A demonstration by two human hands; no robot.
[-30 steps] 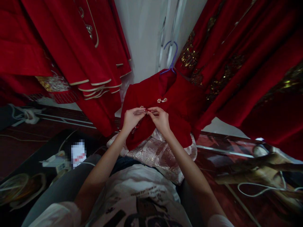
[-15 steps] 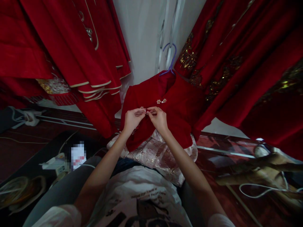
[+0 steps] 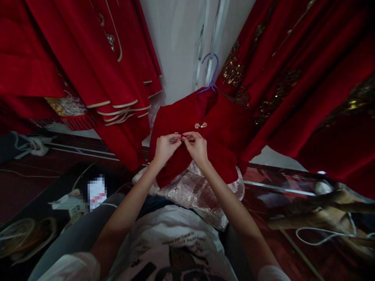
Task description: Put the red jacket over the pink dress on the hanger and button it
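Note:
A red velvet jacket [image 3: 222, 136] lies in front of me on a purple hanger [image 3: 211, 74], spread over a pale brocade cloth [image 3: 199, 195]. My left hand [image 3: 164, 148] and my right hand [image 3: 197, 147] meet at its front opening, both pinching a small pearl clasp [image 3: 179, 136] between fingertips. A second pearl clasp [image 3: 200, 125] sits fastened a little higher on the jacket.
Red garments with gold trim [image 3: 117, 78] hang at the left, and red embroidered ones [image 3: 293, 78] at the right. A glossy dark table [image 3: 293, 203] holds a white cable [image 3: 322, 234]. At the left lie a power strip [image 3: 66, 202] and cords.
Both hands stay pinched at the same clasp, with only slight finger shifts. The view has barely moved.

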